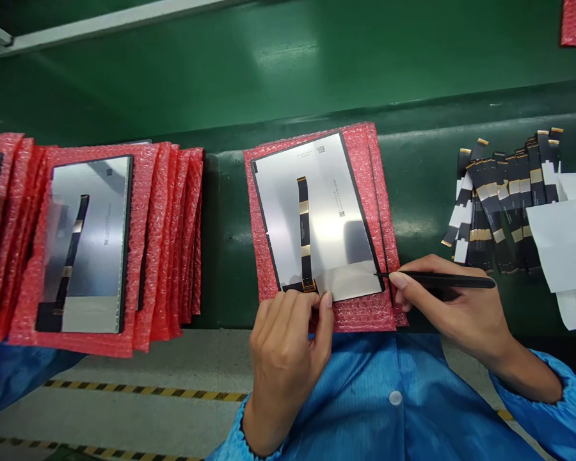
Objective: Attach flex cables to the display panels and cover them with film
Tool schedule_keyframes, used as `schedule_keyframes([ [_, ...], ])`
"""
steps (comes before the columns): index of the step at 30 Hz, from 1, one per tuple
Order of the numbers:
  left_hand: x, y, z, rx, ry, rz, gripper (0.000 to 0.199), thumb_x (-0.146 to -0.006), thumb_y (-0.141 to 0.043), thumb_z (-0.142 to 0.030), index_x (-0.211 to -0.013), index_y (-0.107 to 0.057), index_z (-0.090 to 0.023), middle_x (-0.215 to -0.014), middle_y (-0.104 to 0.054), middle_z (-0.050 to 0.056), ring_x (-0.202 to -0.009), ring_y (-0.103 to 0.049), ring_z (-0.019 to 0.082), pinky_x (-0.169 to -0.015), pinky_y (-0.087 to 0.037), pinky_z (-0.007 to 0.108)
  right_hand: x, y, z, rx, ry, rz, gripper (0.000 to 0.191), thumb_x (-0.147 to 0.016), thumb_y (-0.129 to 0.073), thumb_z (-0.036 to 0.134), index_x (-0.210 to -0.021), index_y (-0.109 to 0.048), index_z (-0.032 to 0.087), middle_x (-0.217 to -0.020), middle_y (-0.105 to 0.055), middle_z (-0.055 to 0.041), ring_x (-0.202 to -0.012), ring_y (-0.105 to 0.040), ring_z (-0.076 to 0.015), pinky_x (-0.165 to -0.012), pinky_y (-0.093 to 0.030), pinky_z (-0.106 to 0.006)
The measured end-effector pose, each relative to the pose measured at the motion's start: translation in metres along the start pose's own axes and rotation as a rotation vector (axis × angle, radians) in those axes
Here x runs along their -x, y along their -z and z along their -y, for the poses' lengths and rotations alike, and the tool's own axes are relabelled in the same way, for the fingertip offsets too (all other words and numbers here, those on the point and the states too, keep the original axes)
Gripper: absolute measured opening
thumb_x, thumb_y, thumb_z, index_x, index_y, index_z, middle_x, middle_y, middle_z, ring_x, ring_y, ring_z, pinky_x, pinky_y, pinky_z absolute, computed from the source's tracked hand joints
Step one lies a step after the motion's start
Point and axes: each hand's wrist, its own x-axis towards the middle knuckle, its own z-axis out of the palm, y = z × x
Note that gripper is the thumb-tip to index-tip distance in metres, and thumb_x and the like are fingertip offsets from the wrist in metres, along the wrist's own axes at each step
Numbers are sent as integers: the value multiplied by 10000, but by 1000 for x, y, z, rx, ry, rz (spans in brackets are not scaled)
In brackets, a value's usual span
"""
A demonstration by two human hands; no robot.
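Observation:
A silver-backed display panel lies slightly turned on pink bubble-wrap sheets in front of me. Down its back runs a black flex cable with gold bands, its lower end at the panel's bottom edge. My left hand is closed at that edge, with curled fingers and the thumb beside the cable's lower end; the fingertips are partly hidden. My right hand grips black tweezers. Their tips touch or hover just over the panel's lower right, by a pale film strip; I cannot tell which.
Another panel with a flex cable rests on a pile of red bubble-wrap sheets at left. Several loose flex cables lie fanned out at right, next to white paper sheets. A blue sleeve shows at lower left.

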Motion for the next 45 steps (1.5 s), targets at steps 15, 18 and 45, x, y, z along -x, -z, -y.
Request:
schedule_keyframes([
  [15, 0, 2, -2, -78, -2, 3, 248, -963, -528, -353, -758, -539, -213, -685, -561, -11, -617, -466, 148, -646, -343, 323, 0, 0, -1, -31, -33, 10, 75, -794, -701, 409, -766, -731, 472, -593, -741, 78, -502, -726, -217, -443, -624, -362],
  [18, 0, 3, -1, -15, 21, 13, 248, -973, -514, -348, -772, -556, -210, -710, -579, -5, -626, -481, 144, -648, -353, 316, 0, 0, -2, -25, -27, 15, 70, -801, -696, 418, -774, -726, 475, -596, -739, 83, -507, -727, -212, -452, -633, -357],
  [45, -3, 8, 0, -194, 4, 69, 306, -986, -452, -361, -729, -538, -219, -668, -501, -19, -624, -480, 155, -626, -366, 329, -1, 1, -4, -1, 98, 13, 93, -847, -700, 327, -827, -728, 414, -600, -735, 86, -483, -724, -177, -419, -635, -279],
])
